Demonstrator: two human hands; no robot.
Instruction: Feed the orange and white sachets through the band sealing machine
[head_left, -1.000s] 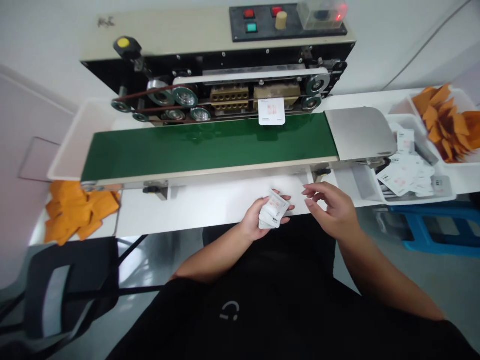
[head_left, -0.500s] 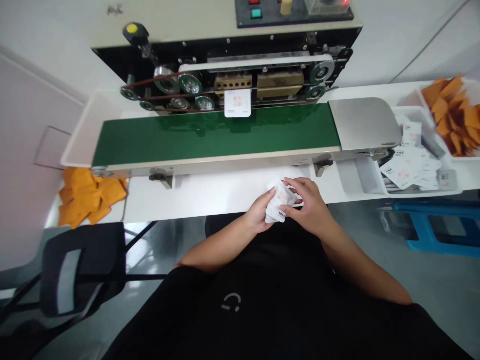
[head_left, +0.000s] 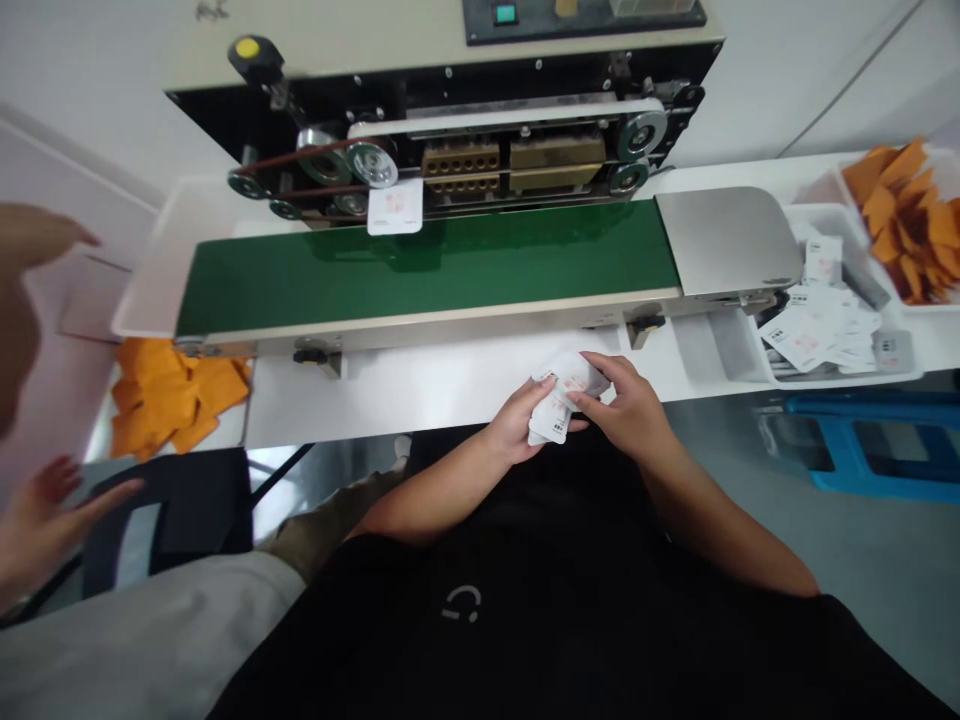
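My left hand (head_left: 517, 420) is closed round a small stack of white sachets (head_left: 556, 412), held just in front of the white table edge. My right hand (head_left: 630, 405) pinches the top sachet of that stack with thumb and fingers. Behind them runs the green conveyor belt (head_left: 420, 268) of a sealing machine (head_left: 450, 120). One white sachet (head_left: 395, 207) with red print rides along the belt's far edge under the sealing head, towards the left.
A white tray (head_left: 832, 330) of loose white sachets sits at the right, with orange packets (head_left: 904, 215) behind it. More orange packets (head_left: 169, 395) lie at the left below a white catch tray (head_left: 150, 290). Another person's hand (head_left: 45, 510) and grey-clad leg show at the left.
My right hand has come in from the right and closed on the top sachet. The sachet on the belt has travelled left. Another person's hands have appeared at the left edge.
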